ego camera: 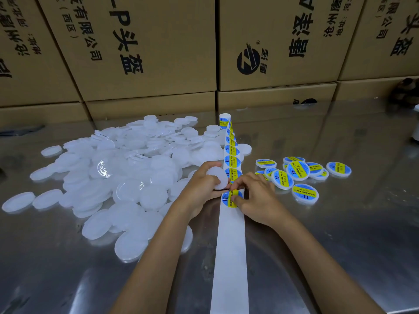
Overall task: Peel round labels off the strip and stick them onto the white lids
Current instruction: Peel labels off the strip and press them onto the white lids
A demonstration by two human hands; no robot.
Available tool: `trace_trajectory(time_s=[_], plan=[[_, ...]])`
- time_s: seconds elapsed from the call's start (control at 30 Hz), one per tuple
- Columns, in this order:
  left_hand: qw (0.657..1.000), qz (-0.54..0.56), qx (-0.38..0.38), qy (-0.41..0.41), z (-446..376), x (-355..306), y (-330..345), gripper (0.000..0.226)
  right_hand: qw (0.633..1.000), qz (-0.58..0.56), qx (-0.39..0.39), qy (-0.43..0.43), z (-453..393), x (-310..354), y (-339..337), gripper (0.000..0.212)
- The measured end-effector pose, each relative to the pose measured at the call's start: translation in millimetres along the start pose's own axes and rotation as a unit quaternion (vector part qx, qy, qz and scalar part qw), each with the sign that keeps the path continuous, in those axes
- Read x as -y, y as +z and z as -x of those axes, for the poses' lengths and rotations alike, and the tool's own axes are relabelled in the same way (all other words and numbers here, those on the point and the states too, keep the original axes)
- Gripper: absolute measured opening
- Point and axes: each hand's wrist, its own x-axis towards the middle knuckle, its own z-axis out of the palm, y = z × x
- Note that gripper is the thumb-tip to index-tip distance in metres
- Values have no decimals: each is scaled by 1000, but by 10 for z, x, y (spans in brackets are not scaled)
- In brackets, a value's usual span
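Observation:
A white backing strip (230,257) runs up the middle of the metal table, carrying several round blue-and-yellow labels farther up (232,155). My left hand (199,186) grips a bare white lid (218,177) just left of the strip. Fingers of my right hand (254,196) pinch the nearest label (229,199) on the strip. A big heap of bare white lids (127,168) lies to the left. Several labelled lids (299,175) lie to the right.
The steel table (340,234) is shiny and reflective. Stacked cardboard boxes (158,53) form a wall along its far edge. A dark object (405,91) and a white object (416,130) sit at the far right edge.

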Motion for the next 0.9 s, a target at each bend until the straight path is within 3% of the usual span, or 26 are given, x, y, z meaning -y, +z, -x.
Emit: trace_trajectory(time_s=[0.17,0.27,0.43,0.67,0.9], plan=[[1000,6,3,3,4,-2,0,49,1000,-23,0,-8,21,44,-17,21],[1000,5,2,3,12,-3,-6,51,991,-133,-8,10,29,97,-84,25],[1000,-12,11,5,16,-12,-9,51,920,-383,-58,58,14,167,-238,25],[999,41,35,1,55,-28,-9,50,842,-504,-142,128,-27,86,-308,22],[971,221,90,-20,77,-50,60,36,857,-492,-124,86,-14,171,-229,31]])
